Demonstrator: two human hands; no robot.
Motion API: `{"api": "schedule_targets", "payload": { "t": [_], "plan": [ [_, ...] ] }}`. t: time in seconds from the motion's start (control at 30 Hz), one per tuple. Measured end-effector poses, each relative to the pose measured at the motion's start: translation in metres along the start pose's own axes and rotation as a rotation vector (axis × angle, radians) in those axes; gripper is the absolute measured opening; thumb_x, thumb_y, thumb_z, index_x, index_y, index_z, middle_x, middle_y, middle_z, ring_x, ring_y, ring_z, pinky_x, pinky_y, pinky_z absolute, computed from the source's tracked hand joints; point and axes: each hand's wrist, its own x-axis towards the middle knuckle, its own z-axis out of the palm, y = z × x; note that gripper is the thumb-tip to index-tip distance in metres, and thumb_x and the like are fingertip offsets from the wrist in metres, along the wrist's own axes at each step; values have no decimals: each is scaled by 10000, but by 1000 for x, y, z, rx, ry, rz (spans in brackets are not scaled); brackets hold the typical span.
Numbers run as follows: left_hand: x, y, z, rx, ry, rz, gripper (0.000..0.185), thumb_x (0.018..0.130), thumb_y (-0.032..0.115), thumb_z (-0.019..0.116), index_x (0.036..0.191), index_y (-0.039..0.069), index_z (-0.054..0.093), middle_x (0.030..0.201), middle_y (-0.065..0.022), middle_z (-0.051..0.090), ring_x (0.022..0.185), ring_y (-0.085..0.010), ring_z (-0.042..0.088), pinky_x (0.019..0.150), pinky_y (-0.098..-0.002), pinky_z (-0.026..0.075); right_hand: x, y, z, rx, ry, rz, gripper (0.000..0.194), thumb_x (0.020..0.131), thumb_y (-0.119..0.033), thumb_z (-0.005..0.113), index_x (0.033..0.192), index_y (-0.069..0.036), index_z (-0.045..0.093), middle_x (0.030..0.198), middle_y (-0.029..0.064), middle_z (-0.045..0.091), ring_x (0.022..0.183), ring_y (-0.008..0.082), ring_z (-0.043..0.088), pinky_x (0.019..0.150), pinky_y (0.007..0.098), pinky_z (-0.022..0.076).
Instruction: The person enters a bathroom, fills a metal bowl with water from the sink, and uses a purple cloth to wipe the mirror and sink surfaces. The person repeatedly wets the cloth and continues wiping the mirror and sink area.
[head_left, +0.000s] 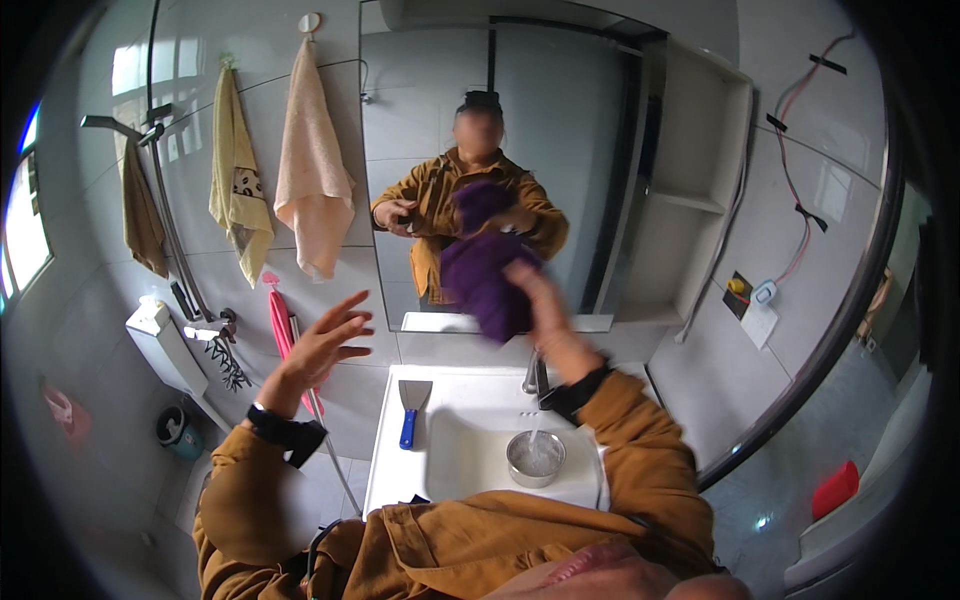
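Observation:
My right hand (541, 296) grips a bunched purple cloth (487, 281), blurred by motion, in front of the wall mirror (427, 142). To the left, my left hand (324, 349) is raised with its fingers apart and nothing in them. Below both hands is a white washbasin (469, 461). Water runs from the faucet (534, 375) into a round metal bowl (535, 459) standing in the basin. A scraper with a blue handle (408, 427) lies on the basin's left ledge. Whether the cloth touches the mirror I cannot tell.
Towels hang left of the mirror, among them a peach towel (313, 172) and a yellow towel (238, 180). A metal pole (337, 457) leans beside the basin. Open shelves (686, 202) adjoin the mirror's right side. A toilet tank (166, 345) and a trash bin (180, 433) stand at left.

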Motion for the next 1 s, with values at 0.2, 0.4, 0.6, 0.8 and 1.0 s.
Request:
{"api": "schedule_targets", "payload": {
  "t": [0.2,0.4,0.6,0.8,1.0],
  "plan": [
    [-62,-28,-61,-271,193,-133,382,914,253,524,1238,57,475,991,-113,610,906,-211,598,786,-347,490,111,-244,-65,-568,395,-859,581,761,-392,677,1155,12,542,1151,171,548,1070,254,531,923,371,426],
    [-131,-78,-73,-395,412,-170,309,917,221,509,1166,38,516,950,-113,626,873,-218,611,774,-370,499,197,-300,-30,-1782,1174,-1244,544,788,-479,577,1109,-41,592,1218,219,492,1123,375,467,930,431,393],
    [-154,-102,-65,-398,599,-218,300,914,225,511,1153,45,523,916,-98,624,844,-212,610,733,-350,506,251,-185,74,-1760,229,-1781,402,727,-434,665,726,-32,664,1193,140,531,1047,308,518,835,433,425],
    [-149,-111,-65,-375,592,-238,291,910,219,519,1142,43,523,906,-102,627,831,-213,614,719,-343,506,166,32,53,-2046,-665,-1410,456,719,-391,641,1055,-84,620,1306,115,417,1253,300,326,960,536,296],
    [-206,-116,-98,-342,789,-243,267,885,255,560,1083,75,547,875,-76,626,799,-206,610,697,-328,498,109,-24,-65,-2083,-121,-1406,324,737,-195,636,1061,-218,635,1131,54,522,1148,238,433,841,439,365]
  ]
}}
